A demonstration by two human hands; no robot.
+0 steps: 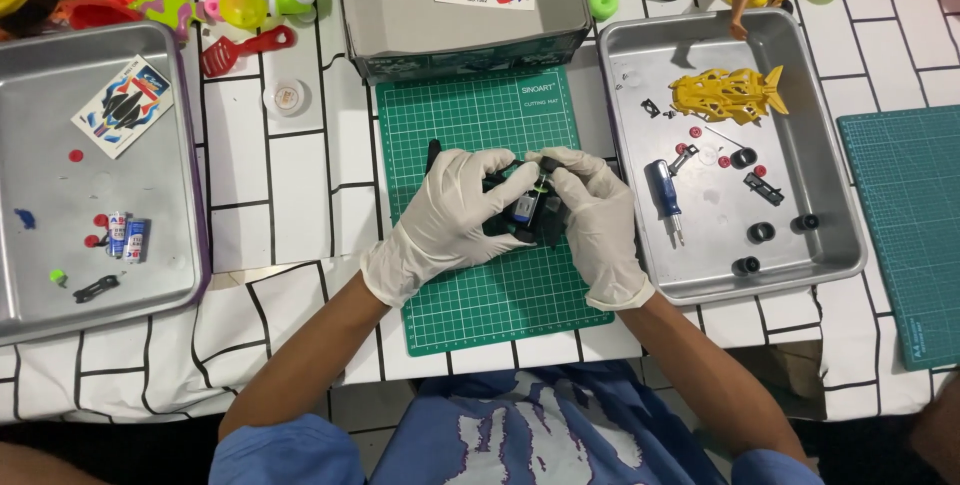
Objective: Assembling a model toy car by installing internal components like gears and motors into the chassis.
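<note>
A metal tray [30,295] on the left carries a sticker sheet [122,105] and two small batteries [126,236]. On the green cutting mat [470,115] the gloved left hand [450,220] and right hand [598,220] curl their fingers tightly round a black toy car chassis [525,213] (partly hidden). The right tray [830,235] holds a yellow car shell [722,94] and blue screwdriver [664,191]

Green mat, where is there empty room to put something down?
The green mat is bare between the grey box and the hands, and again below the left hand and right hand. The right tray is crowded with small parts; the left tray has a bare middle.
</note>
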